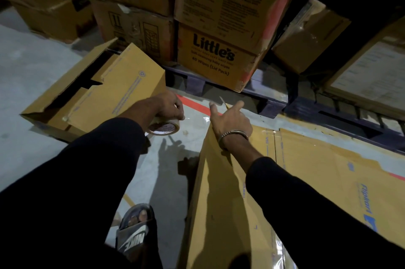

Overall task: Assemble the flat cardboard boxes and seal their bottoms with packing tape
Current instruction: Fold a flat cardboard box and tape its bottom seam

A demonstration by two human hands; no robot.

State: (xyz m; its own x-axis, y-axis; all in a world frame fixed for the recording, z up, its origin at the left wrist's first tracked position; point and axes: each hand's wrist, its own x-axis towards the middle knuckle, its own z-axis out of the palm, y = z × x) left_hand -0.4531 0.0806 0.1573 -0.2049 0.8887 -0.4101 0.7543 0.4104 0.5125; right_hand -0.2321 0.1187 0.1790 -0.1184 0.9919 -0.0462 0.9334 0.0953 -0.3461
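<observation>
The left hand grips a tape roll, clear tape stretching right to the tan box under the right hand's spread, pressing fingers.

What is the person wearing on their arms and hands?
Both arms have long dark sleeves reaching the wrists. The right hand has a silver metal bracelet at its wrist. The left hand is bare, with no glove or ring visible.

One tape roll, two hands, seven-odd cardboard boxes, one sandal
</observation>
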